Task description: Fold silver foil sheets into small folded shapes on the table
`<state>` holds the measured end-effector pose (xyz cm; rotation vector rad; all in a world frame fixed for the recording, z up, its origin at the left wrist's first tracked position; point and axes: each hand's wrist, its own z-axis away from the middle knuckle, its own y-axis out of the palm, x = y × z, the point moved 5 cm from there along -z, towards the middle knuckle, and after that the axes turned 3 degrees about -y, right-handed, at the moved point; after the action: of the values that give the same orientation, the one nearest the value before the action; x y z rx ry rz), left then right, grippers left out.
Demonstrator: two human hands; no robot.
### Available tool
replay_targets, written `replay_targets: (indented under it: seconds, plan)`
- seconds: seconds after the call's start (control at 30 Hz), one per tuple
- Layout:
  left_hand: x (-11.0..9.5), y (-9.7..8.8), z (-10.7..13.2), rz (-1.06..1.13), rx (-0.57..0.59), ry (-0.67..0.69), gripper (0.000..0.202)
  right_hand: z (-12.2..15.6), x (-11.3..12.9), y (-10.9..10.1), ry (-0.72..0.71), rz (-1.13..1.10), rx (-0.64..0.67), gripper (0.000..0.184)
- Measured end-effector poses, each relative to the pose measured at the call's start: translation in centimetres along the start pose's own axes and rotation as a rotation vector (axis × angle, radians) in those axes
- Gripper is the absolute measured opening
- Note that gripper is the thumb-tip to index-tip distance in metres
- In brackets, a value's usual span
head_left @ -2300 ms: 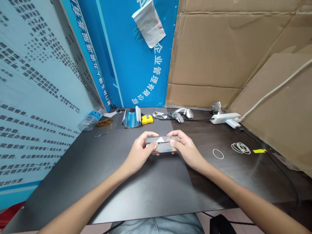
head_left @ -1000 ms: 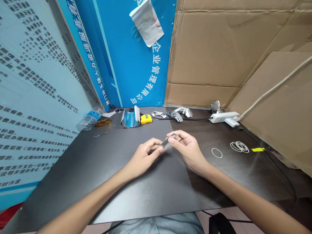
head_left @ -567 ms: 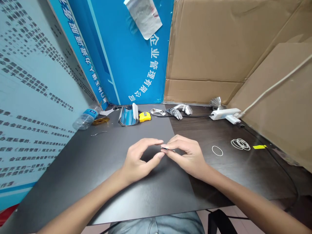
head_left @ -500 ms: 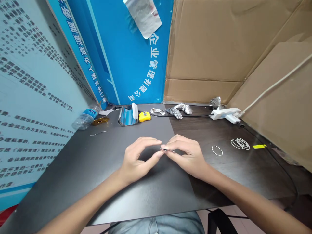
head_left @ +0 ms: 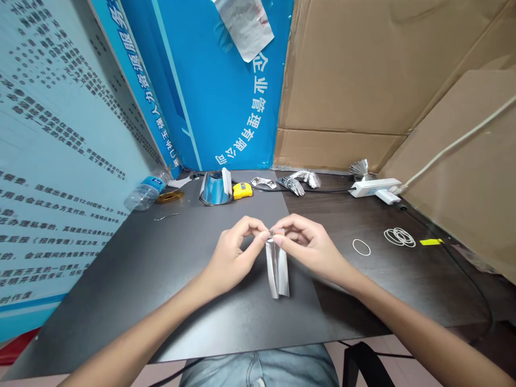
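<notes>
Both hands meet over the middle of the desk, pinching the top end of a folded strip of silver foil point(head_left: 278, 271). My left hand point(head_left: 237, 248) has thumb and forefinger closed at its upper left edge. Thumb and fingers of my right hand point(head_left: 307, 246) are closed on the upper right side. The strip hangs down toward me with a lengthwise crease along its middle. Its top end is partly hidden by the fingertips.
Along the back lie a plastic bottle point(head_left: 148, 191), a roll of shiny film point(head_left: 216, 189), a yellow tape measure point(head_left: 242, 190), bundled foil strips point(head_left: 296, 183) and a white power strip point(head_left: 374, 188). White rubber bands point(head_left: 399, 237) and a yellow tag point(head_left: 430, 242) lie at right.
The foil strip, earlier seen edge-on in the right fingers, now hangs down in full view. My left fingertips have closed on its top end. The camera view shifted slightly.
</notes>
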<state>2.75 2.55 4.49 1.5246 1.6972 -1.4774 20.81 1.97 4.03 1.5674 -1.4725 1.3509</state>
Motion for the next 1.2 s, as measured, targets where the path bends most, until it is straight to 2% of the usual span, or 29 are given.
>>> replay_targets:
  seconds: [0.07,0.13,0.23,0.3,0.37,0.43,0.5,0.63,0.87,1.03,1.2]
  plan:
    - [0.7,0.4,-0.2,0.022,0.038,-0.087,0.02,-0.3,-1.4,0.1,0.108,-0.09,0.008,0.029]
    - [1.5,0.8,-0.4,-0.025,0.058,-0.117,0.02,-0.6,-3.0,0.2,0.209,-0.092,0.048,0.036]
    - [3.2,1.0,-0.8,-0.163,0.051,-0.129,0.018,-0.8,-4.8,0.3,0.264,0.056,0.126,0.031]
    - [4.3,1.1,-1.1,-0.299,0.054,-0.122,0.017,-0.8,-5.0,0.3,0.191,0.249,0.13,0.031]
    - [4.7,1.2,-1.4,-0.454,0.064,-0.063,0.013,-0.8,-4.3,0.4,0.019,0.428,0.112,0.033]
    - [4.7,1.2,-1.5,-0.565,0.059,0.016,0.008,-0.6,-3.3,0.5,-0.18,0.539,0.098,0.031]
    - [4.5,1.3,-1.6,-0.623,0.073,0.078,0.012,-0.5,-2.8,0.6,-0.302,0.582,0.118,0.025]
    - [4.5,1.8,-1.5,-0.654,0.204,0.123,0.022,-0.7,-3.0,0.7,-0.34,0.568,0.25,0.017]
    - [4.2,0.9,-1.1,-0.579,0.366,0.197,0.026,-0.6,-3.5,1.1,-0.467,0.609,0.388,0.026]
    - [3.9,0.1,-0.8,-0.542,0.427,0.166,0.034,-0.2,-3.8,1.3,-0.537,0.666,0.473,0.036]
    - [3.8,-0.1,-0.4,-0.545,0.458,0.139,0.049,0.3,-3.0,1.4,-0.592,0.725,0.539,0.041]
